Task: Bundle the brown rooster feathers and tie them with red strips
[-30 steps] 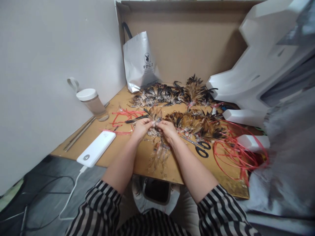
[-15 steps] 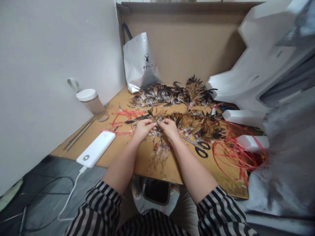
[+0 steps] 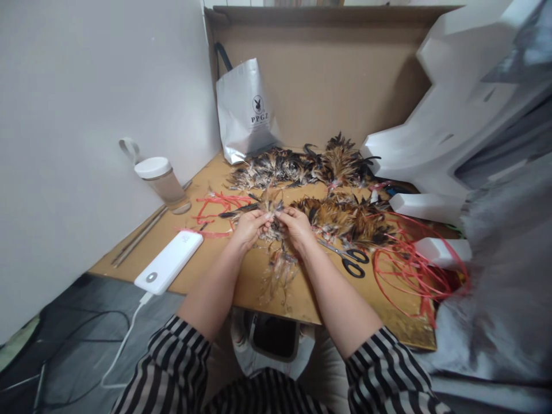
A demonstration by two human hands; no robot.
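Note:
My left hand (image 3: 253, 225) and my right hand (image 3: 295, 224) meet close together over the table, fingers pinched on a small bunch of feathers (image 3: 271, 202). Its brown and dark tips point away from me. Under and below the hands lie loose feather scraps (image 3: 278, 273). Right of my right hand is a row of brown feather bunches (image 3: 349, 218), with black-handled scissors (image 3: 351, 259) just in front of it. A second, darker feather pile (image 3: 297, 164) lies farther back. Which single feathers each hand pinches is too small to see.
Red plastic strips (image 3: 219, 202) lie at left, and a tangle of red strip (image 3: 414, 270) at right. A lidded cup (image 3: 161, 181), sticks (image 3: 140, 236) and a white power bank (image 3: 169, 261) with cable stand left. A silver bag (image 3: 241, 109) leans at the back.
The feather bunch between my fingers now stands up more and fans out. Both hands have stayed in nearly the same place, still pinching.

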